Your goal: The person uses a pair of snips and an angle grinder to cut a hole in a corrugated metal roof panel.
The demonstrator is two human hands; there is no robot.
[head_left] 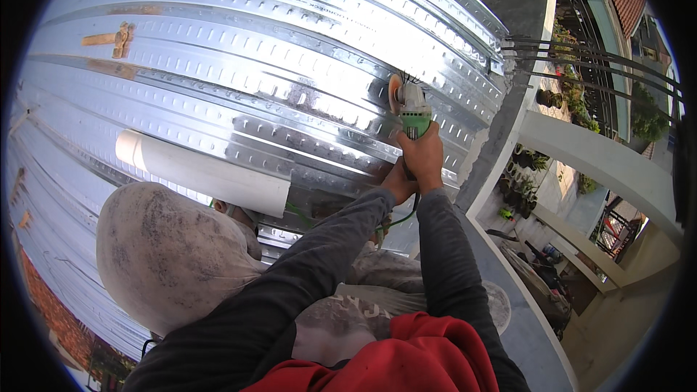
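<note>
Right hand (427, 154) and left hand (398, 183) grip one green grinder (416, 120).
The grinder projects to the far side of both hands, its one orange disc (395, 93) over ribbed metal sheeting (305, 51); near left is one hooded co-worker (174, 254); right, potted plants (519, 192) too small to count.

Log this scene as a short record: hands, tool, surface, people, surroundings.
Right hand: closed around the green body of an angle grinder
Left hand: at the grinder's rear end, fingers partly hidden
Disc: orange-brown, on the picture-left side of the grinder's head; contact with metal unclear
Surface: shiny, ribbed metal sheeting
Co-worker: at left, pale cloth over the head
Near co-worker: long white curved piece
Upper left: brown T-shaped piece on the sheeting
Far right: pale beam
</note>
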